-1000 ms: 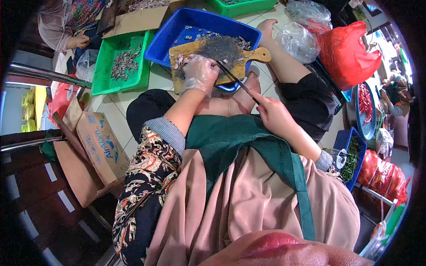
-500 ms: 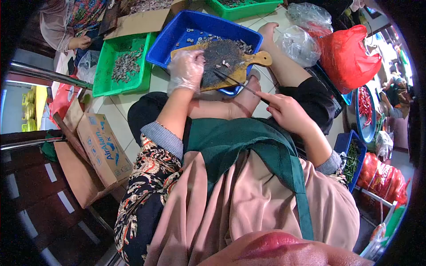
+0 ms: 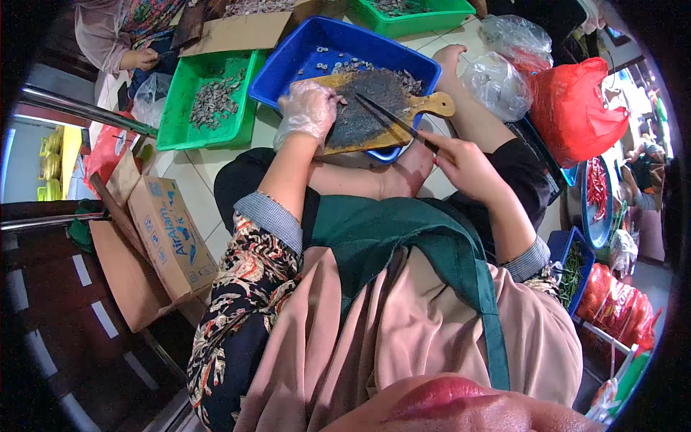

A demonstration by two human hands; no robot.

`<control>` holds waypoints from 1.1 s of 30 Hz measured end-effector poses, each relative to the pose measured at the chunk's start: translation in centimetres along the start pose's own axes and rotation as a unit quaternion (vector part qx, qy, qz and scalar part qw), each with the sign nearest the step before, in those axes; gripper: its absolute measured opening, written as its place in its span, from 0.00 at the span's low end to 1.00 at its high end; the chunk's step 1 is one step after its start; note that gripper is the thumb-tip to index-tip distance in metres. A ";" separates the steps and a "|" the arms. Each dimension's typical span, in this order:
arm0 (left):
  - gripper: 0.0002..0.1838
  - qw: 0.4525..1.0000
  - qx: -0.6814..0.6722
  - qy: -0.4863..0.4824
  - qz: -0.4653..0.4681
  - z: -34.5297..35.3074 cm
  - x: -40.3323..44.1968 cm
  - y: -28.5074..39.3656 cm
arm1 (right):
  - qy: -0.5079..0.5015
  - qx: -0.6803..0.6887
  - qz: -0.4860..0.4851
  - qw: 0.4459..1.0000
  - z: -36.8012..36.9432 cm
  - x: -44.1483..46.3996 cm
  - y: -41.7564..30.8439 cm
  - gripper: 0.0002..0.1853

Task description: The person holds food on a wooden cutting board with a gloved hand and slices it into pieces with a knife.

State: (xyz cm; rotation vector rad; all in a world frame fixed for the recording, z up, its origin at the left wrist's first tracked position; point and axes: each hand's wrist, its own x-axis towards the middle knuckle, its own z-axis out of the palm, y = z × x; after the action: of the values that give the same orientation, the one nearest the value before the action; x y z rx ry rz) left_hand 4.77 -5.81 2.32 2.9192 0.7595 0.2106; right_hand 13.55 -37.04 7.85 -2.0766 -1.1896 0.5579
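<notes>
A wooden cutting board (image 3: 367,119) with a blackened top and a round handle lies across the blue tub (image 3: 263,90). My left hand (image 3: 308,109), in a clear plastic glove, rests at the board's left end. Its fingers are closed on a small pale piece of food (image 3: 341,100), whose kind I cannot make out. In my right hand (image 3: 464,164) is a knife (image 3: 392,119), gripped by its dark handle. The blade slants over the middle of the board, tip toward the far side. Several small pale cut pieces (image 3: 344,66) lie in the tub beyond the board.
Left of the tub stands a green tray (image 3: 173,122) with chopped pieces; another green tray (image 3: 417,25) is behind. A cardboard box (image 3: 169,230) is at left, a red plastic bag (image 3: 576,111) at right. Another person's hand (image 3: 140,59) shows at upper left.
The knife tip has moved toward the far side of the board. Small pieces that lay mid-board no longer show there. The whole view has shifted slightly.
</notes>
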 end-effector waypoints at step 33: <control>0.22 0.994 -0.075 -0.066 0.034 2.4 -0.4 4.4 | 0.053 -0.087 0.032 0.994 4.2 -2.0 0.0 0.31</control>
State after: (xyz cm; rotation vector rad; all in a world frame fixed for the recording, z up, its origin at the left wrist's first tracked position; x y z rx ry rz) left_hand 6.90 -9.98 0.57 2.7863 0.5986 0.0752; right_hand 9.80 -37.37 5.09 -2.2695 -1.1477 0.3783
